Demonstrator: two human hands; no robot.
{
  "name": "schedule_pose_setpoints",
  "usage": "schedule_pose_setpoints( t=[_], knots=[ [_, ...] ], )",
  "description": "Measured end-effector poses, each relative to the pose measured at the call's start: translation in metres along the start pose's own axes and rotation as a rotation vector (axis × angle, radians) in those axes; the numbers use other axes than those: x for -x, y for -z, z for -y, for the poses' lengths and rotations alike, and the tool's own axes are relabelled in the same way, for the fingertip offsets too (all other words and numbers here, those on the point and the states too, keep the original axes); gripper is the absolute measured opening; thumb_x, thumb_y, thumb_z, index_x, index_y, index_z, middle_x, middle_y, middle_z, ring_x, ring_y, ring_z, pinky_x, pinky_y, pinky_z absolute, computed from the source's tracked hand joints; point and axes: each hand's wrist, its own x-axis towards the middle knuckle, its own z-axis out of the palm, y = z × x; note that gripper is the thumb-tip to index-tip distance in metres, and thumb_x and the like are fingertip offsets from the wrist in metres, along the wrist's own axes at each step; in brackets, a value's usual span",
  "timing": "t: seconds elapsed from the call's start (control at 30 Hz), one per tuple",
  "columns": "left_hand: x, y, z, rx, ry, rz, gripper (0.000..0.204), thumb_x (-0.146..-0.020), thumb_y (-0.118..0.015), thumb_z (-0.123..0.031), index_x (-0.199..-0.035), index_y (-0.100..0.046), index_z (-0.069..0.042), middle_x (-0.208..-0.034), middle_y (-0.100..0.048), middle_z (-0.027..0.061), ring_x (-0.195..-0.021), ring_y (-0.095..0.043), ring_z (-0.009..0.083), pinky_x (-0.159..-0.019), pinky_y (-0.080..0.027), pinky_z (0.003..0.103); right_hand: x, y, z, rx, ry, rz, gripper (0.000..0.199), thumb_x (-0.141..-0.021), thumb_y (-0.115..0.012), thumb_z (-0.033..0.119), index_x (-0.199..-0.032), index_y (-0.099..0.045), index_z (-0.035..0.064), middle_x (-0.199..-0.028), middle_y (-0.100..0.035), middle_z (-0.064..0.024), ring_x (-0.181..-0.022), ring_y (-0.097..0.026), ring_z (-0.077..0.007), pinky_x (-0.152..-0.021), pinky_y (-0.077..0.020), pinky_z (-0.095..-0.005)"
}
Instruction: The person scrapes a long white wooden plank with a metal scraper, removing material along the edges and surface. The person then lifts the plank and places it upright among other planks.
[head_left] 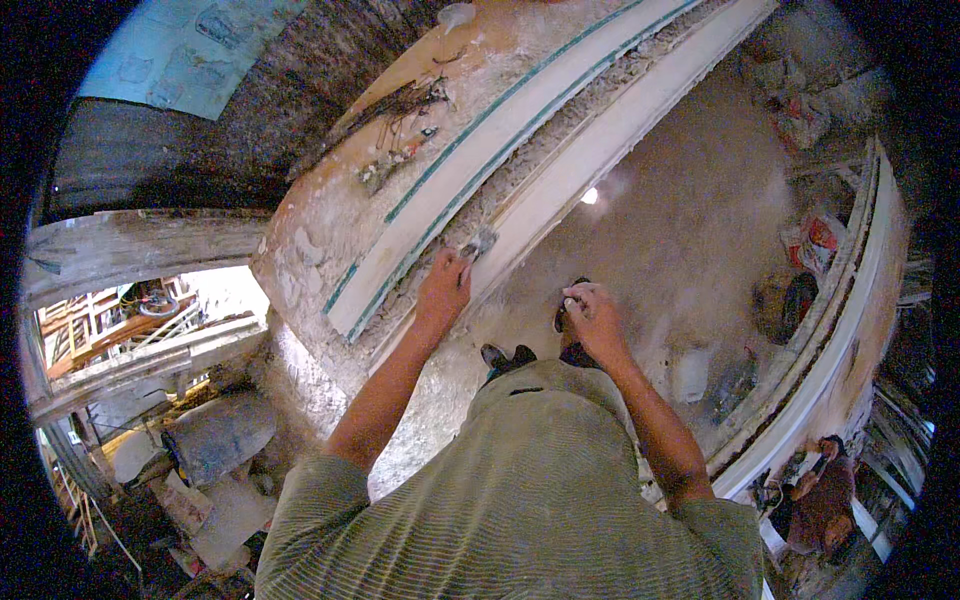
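In front of me a long white plaster moulding (575, 185) runs diagonally across a workbench (310, 235). Over its near end is my left hand (445, 287), fingers closed around a small grey, blade-like tool (480, 243). The tool's tip is at the rough groove (500, 190) between the white strips; its exact kind is not clear. A white strip with green edges (455, 180) lies on the far side of the groove. My right hand (595, 318) hangs above the floor near my shoe, its fingers curled together. Anything in them is too small to tell.
Another long moulding (850, 340) curves along the right side. A person in a dark red top (825, 495) is beyond it at lower right. Bags (815, 245) lie on the dusty floor (690, 210). Grey dusty objects (220, 435) are piled at lower left, below an opening.
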Motion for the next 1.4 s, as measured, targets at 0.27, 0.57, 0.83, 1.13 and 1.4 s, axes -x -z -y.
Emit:
schedule_pose_setpoints(
  t=[0.27, 0.57, 0.83, 1.13, 1.4],
  knots=[
    [0.008, 0.005, 0.011, 0.045, 0.007, 0.042, 0.018, -0.090, -0.058, -0.019, -0.101, -0.064, -0.007, -0.106, -0.055, 0.0160, -0.089, -0.061, 0.0365, -0.073, -0.053, 0.046, -0.023, 0.014, 0.001, -0.139, -0.130, 0.058, 0.022, -0.090, -0.059, 0.017, -0.107, -0.065, 0.0049, -0.115, -0.057, -0.0148, -0.103, -0.056, -0.0318, -0.092, -0.0446, -0.0387],
    [-0.003, 0.000, 0.009, 0.072, -0.002, -0.002, 0.017, -0.090, -0.057, -0.018, -0.100, -0.063, -0.005, -0.102, -0.054, 0.0159, -0.084, -0.060, 0.0361, -0.072, -0.052, 0.046, -0.023, 0.001, 0.007, 0.038, -0.059, 0.140, 0.024, -0.092, -0.057, 0.021, -0.107, -0.065, 0.0035, -0.115, -0.057, -0.0157, -0.110, -0.055, -0.0325, -0.096, -0.0427, -0.0387],
    [-0.040, -0.012, -0.014, -0.024, -0.015, 0.060, 0.022, -0.091, -0.055, -0.023, -0.102, -0.064, -0.007, -0.105, -0.053, 0.0180, -0.084, -0.061, 0.0380, -0.070, -0.053, 0.047, -0.023, 0.001, 0.012, 0.012, -0.073, 0.169, 0.025, -0.091, -0.057, 0.022, -0.107, -0.065, 0.0038, -0.115, -0.058, -0.0178, -0.110, -0.054, -0.0345, -0.098, -0.0417, -0.0404],
    [-0.063, -0.019, -0.031, 0.061, 0.130, 0.217, 0.023, -0.092, -0.055, -0.023, -0.103, -0.062, -0.004, -0.106, -0.053, 0.0200, -0.087, -0.062, 0.0396, -0.073, -0.054, 0.048, -0.036, 0.013, -0.011, -0.027, -0.074, 0.101, 0.025, -0.091, -0.057, 0.023, -0.104, -0.065, 0.0037, -0.113, -0.059, -0.0171, -0.111, -0.054, -0.0350, -0.098, -0.0404, -0.0412],
    [-0.109, -0.056, -0.054, -0.029, -0.061, -0.032, 0.020, -0.091, -0.056, -0.019, -0.104, -0.061, -0.005, -0.109, -0.056, 0.0205, -0.086, -0.063, 0.0391, -0.071, -0.055, 0.046, -0.070, 0.040, -0.037, -0.056, -0.132, 0.155, 0.033, -0.093, -0.054, 0.029, -0.107, -0.065, 0.0021, -0.110, -0.062, -0.0192, -0.107, -0.056, -0.0347, -0.096, -0.0423, -0.0407]
  ],
)
